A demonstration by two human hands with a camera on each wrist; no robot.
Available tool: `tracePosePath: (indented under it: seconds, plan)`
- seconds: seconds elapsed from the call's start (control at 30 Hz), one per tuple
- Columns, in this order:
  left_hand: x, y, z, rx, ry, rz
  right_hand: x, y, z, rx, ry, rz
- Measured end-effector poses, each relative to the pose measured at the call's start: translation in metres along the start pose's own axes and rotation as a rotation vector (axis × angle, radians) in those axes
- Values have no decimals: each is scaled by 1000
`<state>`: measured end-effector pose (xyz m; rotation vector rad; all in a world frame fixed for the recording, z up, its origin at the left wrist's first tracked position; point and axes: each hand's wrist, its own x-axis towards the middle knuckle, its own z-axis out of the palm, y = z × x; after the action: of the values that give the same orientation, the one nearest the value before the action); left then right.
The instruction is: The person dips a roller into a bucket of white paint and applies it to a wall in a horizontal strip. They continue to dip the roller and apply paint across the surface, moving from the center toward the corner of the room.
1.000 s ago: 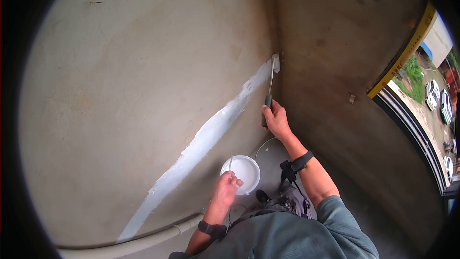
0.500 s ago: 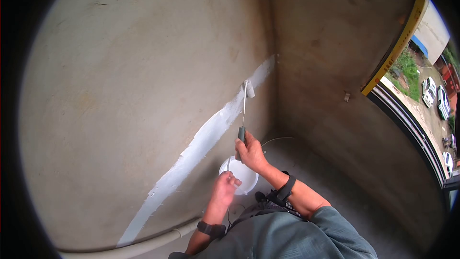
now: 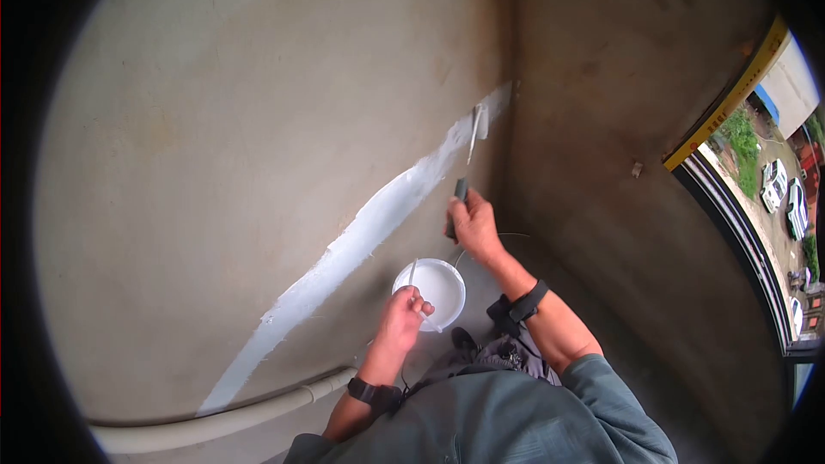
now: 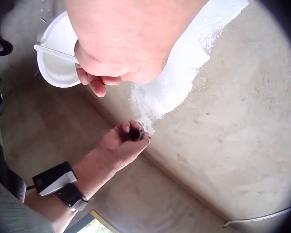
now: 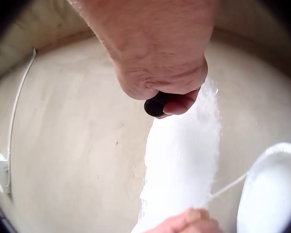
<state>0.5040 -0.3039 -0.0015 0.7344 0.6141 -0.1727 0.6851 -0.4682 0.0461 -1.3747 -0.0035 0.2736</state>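
My right hand (image 3: 475, 225) grips the dark handle of a paint roller (image 3: 481, 123). The small white roller head lies against the upper end of a white paint stripe (image 3: 344, 259), close to the wall corner. In the right wrist view the handle's round butt end (image 5: 154, 106) shows below the hand. Lower down, my left hand (image 3: 402, 316) has its fingers curled round the white handle of a bucket (image 3: 461, 290). The bucket hangs in front of my body, with white paint inside. The left wrist view shows the bucket handle (image 4: 56, 53) running from the rim into the left hand.
A grey plaster wall (image 3: 189, 163) meets a second wall (image 3: 593, 103) at the corner. A pale pipe (image 3: 223, 425) runs along the wall's foot. At right a window opening (image 3: 743, 133) with a yellow edge looks out on parked cars. A thin cable lies near the corner.
The roller went from the corner down and left along the stripe, then back up towards the corner. My left hand keeps hold of the bucket handle. The head view has shifted slightly.
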Motion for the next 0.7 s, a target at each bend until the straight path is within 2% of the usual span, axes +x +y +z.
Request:
tracePosePath:
  seconds: [0.07,0.13,0.27,0.3,0.37,0.47,0.5,0.6,0.7]
  plan:
    - [-2,1,-1,21,12,-10,-27,13,22,-18,-36,-45]
    - [-3,1,-5,42,16,-23,-54,16,43,47,-66,33]
    - [-5,1,-12,45,13,-31,-84,36,67,-7,-102,32]
    - [-9,3,-10,37,14,-28,-90,35,71,-65,-98,4]
    - [-15,4,-3,29,129,-38,-101,36,78,-180,-90,-53]
    - [-28,11,17,-2,207,-53,-114,60,94,-183,-40,-196]
    - [-30,13,20,-16,216,-59,-118,57,96,-180,-42,-193]
    - [-21,0,-36,9,12,-18,-118,15,92,-77,-33,17]
    - [-29,-3,-45,-4,16,-9,-78,36,75,-42,-14,-16]
